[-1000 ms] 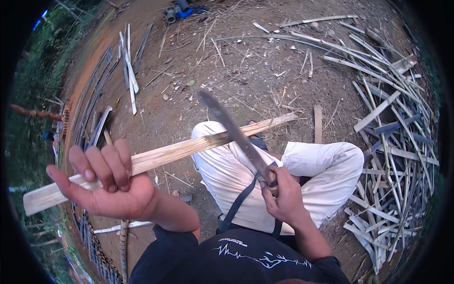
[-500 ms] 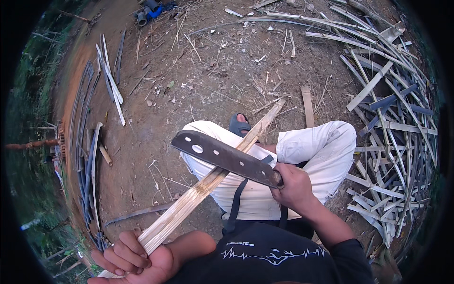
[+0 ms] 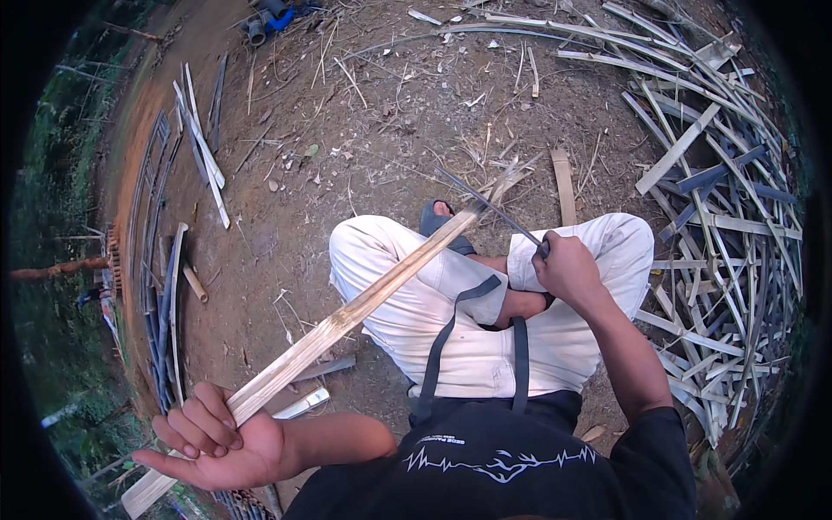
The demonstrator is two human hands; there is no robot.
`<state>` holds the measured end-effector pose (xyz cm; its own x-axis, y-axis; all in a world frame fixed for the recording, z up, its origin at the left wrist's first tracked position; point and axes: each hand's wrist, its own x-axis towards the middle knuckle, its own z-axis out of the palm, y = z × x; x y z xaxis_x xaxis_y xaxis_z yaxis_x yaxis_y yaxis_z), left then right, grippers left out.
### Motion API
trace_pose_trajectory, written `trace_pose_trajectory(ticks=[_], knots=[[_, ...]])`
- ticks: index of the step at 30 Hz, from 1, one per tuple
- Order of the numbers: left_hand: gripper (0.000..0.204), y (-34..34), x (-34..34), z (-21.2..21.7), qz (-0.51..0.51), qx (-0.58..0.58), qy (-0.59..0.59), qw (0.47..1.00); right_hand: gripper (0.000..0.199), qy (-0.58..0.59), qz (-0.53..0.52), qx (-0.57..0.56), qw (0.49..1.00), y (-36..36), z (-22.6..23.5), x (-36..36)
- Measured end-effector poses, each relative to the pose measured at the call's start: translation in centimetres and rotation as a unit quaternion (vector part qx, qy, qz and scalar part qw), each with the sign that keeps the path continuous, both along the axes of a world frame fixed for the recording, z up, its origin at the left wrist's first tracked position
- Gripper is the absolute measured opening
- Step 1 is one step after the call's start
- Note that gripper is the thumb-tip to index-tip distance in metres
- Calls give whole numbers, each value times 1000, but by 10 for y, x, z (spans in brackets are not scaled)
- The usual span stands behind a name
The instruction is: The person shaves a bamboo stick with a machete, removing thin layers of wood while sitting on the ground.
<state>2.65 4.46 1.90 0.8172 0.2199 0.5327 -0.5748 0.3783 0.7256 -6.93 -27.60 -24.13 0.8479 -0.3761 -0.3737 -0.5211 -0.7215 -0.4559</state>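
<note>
I sit on bare earth with my knees bent, in pale trousers and a dark shirt. My left hand (image 3: 212, 435) grips the near end of a long split bamboo strip (image 3: 347, 319) that slants up to the right across my left knee. My right hand (image 3: 568, 269) holds the handle of a long dark blade (image 3: 490, 206). The blade is seen edge-on and its edge rests against the far end of the strip, near my sandalled foot (image 3: 438, 217).
A big heap of cut bamboo slats (image 3: 719, 199) lies at the right. More strips (image 3: 201, 152) and dark slats (image 3: 160, 295) lie along the left. Wood chips litter the dirt ahead. A blue and grey object (image 3: 264, 19) sits at the top.
My left hand has swung the strip from lying across me to pointing steeply away. The blade has turned from flat-on view to edge-on and come down onto the strip's far end.
</note>
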Motion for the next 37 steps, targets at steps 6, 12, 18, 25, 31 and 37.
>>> trace_pose_trajectory(ticks=[6, 12, 18, 25, 31, 37], knots=[[52, 23, 10, 7, 16, -28, -14, 999, 23, -68, 99, 30, 992, 37, 58, 10], [48, 11, 25, 19, 1, 9, -22, 1000, 28, -177, 129, 79, 973, 69, 68, 27], [48, 14, 15, 13, 15, 11, -29, 999, 23, -79, 77, 37, 993, 35, -10, 53], [47, 2, 13, 12, 61, -46, -10, 997, 21, -24, 69, 8, 997, 9, -17, 76], [46, 6, 26, 20, 150, -59, 16, 987, 18, -199, 102, 113, 968, 72, 22, 47], [45, 9, 10, 1, 191, -128, 54, 972, 43, -38, 48, 31, 998, 7, -70, 68]])
